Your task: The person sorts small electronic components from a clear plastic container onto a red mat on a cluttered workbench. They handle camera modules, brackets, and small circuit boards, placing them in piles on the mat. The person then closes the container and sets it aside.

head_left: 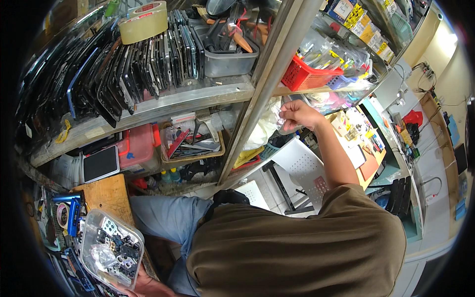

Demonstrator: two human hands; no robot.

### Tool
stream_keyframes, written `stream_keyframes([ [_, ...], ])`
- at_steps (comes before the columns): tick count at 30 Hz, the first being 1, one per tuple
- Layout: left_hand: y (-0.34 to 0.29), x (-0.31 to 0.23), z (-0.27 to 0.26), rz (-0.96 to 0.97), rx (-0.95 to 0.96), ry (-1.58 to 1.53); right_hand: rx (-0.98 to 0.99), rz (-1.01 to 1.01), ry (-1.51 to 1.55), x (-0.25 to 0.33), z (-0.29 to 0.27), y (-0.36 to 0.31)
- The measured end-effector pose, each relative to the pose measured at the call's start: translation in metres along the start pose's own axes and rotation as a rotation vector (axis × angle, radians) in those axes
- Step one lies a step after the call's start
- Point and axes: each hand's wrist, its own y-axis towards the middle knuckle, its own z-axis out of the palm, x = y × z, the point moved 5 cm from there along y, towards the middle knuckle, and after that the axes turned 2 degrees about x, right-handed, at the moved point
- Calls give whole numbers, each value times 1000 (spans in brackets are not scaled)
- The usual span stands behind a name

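At the lower left, my left hand (144,285) grips the near edge of a clear plastic container (139,236). Inside lie small black, white and silver phone parts (129,251), with a small clear plastic bag (103,256) on top. My right arm stretches up and to the right. The fingers of my right hand (299,116) are pinched together on thin whitish plastic, apparently a plastic bag. Directly beside them is a bulky crumpled white plastic bag (263,126) on the lower shelf, behind the metal post. Where one bag ends and the other starts is hard to make out.
A metal post (269,59) divides the shelving. Phone frames (133,74) stand in a tight row, with a tape roll (143,24) on top. A red basket (307,74) sits above my right hand. Below are a tool basket (193,156) and a perforated white chair (299,166).
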Motion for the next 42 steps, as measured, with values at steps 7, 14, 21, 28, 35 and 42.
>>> stream_keyframes([
  [7,-4,0,13,-20,51,11,30,30,-16,2,7,-12],
  [14,-72,-21,27,-137,190,-23,297,-403,-72,97,107,-57],
  [21,-147,-4,10,-398,92,-207,646,-1531,-537,191,330,-133],
  [28,-234,-43,-55,-185,-502,-263,848,-1480,-409,239,462,-91],
  [35,-247,-35,-47,-111,-687,-273,1128,-1264,-523,212,543,-31],
  [42,-218,-20,-16,-384,-378,-228,1290,-1107,-582,222,554,-19],
])
